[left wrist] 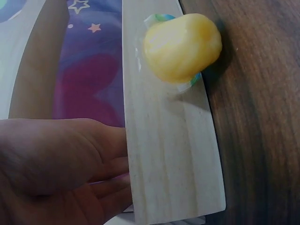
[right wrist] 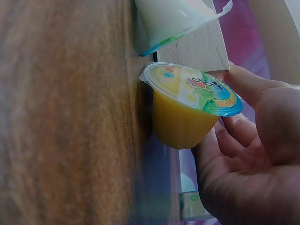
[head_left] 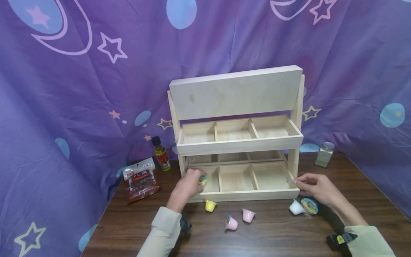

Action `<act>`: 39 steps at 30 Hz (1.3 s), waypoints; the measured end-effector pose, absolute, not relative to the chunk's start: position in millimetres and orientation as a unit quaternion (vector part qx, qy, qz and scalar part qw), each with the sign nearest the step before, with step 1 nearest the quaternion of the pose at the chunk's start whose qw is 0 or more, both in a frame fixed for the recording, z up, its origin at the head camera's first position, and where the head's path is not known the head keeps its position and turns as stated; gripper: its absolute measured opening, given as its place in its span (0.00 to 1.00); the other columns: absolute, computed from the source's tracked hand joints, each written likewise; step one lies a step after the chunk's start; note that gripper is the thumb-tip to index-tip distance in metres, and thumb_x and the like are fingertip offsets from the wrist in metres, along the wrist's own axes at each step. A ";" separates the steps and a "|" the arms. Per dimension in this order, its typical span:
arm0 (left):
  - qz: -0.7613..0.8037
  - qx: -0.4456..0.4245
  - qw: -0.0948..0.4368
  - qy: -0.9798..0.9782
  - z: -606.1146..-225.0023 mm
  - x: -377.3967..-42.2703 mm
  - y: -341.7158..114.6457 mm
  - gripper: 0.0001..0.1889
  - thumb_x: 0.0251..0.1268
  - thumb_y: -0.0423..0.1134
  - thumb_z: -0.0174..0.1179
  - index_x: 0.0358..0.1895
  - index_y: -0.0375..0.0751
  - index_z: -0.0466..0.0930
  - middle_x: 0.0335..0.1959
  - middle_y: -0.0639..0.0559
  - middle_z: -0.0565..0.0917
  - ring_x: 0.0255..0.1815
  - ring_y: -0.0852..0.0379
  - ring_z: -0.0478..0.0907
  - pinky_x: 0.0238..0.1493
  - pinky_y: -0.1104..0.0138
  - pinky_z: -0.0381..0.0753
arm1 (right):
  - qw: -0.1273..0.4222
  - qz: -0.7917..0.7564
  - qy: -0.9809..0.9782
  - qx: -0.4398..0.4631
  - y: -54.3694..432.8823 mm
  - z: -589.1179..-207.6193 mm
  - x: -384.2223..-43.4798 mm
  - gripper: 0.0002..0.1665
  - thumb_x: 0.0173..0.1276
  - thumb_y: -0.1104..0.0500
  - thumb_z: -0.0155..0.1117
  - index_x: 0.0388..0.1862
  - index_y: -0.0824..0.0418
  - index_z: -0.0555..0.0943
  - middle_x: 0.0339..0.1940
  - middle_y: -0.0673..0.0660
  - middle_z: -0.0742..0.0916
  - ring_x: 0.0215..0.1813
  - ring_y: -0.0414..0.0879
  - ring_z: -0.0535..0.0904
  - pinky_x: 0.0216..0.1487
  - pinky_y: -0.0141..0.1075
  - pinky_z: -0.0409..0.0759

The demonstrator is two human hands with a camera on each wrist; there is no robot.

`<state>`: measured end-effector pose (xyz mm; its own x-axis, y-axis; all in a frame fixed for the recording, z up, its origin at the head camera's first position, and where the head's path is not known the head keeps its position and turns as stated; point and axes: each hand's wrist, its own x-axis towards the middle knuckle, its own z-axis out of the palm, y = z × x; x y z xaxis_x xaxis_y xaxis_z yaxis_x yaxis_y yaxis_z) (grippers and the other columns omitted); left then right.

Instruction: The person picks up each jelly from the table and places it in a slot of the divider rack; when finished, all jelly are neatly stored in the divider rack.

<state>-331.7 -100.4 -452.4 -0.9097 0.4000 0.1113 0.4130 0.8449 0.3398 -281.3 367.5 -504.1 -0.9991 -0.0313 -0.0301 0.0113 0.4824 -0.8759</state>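
Left hand [head_left: 189,184]: reaches into the left compartment of the lower tier, fingers bent down round a small lidded cup [head_left: 202,179], printed lid facing sideways. Looks pinched; the left wrist view loses the fingertips behind the front rail [left wrist: 173,154], so finger spread can't be read there.

Right hand [head_left: 313,184]: holds nothing, fingers loosely bent and part-spread, one tip against the right end of the lower tier.

Just below the right hand, on the surface [head_left: 276,235]: yellow cup with printed lid [right wrist: 185,122], lid up toward head cam, and beside it a white cup [head_left: 297,207], tipped.

In front of the lower tier's left part: second yellow cup [head_left: 210,206], on its side, base toward the person. Nearer the person, roughly central: two pink cups, the left one [head_left: 231,222] on its side with lid to the left, the right one [head_left: 248,215] a bit closer to the rack.

Wooden rack [head_left: 239,146]: two tiers visible, three compartments each, wide panel on top.

Left of rack: black-capped bottle [head_left: 161,155] upright, red-brown packet [head_left: 141,182] lying next to it. Right: capped jar [head_left: 325,155]. Behind everything: purple cloth [head_left: 144,71], stars and moons.
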 end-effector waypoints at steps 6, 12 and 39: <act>-0.148 -0.211 0.022 -0.966 -449.3 -329.9 -98.8 0.26 0.52 0.25 0.77 0.58 0.41 0.91 0.49 0.42 0.93 0.42 0.47 0.89 0.40 0.57 0.92 | 0.016 -0.512 0.859 -0.007 367.5 -503.6 -280.3 0.24 0.79 0.55 0.71 0.56 0.78 0.84 0.55 0.72 0.91 0.43 0.34 0.89 0.48 0.37 0.93; -0.115 -0.203 0.034 -0.972 -447.2 -326.7 -96.0 0.26 0.51 0.26 0.78 0.57 0.44 0.92 0.49 0.43 0.93 0.44 0.45 0.90 0.40 0.54 0.92 | 0.018 -0.510 0.860 -0.005 368.0 -503.7 -280.2 0.24 0.79 0.55 0.71 0.56 0.78 0.84 0.55 0.71 0.91 0.43 0.33 0.89 0.48 0.36 0.93; -0.342 -0.311 0.105 -0.881 -479.0 -269.6 -117.9 0.09 0.63 0.27 0.74 0.45 0.38 0.88 0.35 0.48 0.91 0.33 0.62 0.86 0.38 0.73 0.89 | 0.022 -0.504 0.863 -0.006 368.4 -506.3 -282.3 0.25 0.80 0.53 0.69 0.56 0.76 0.84 0.58 0.72 0.90 0.46 0.36 0.89 0.50 0.38 0.93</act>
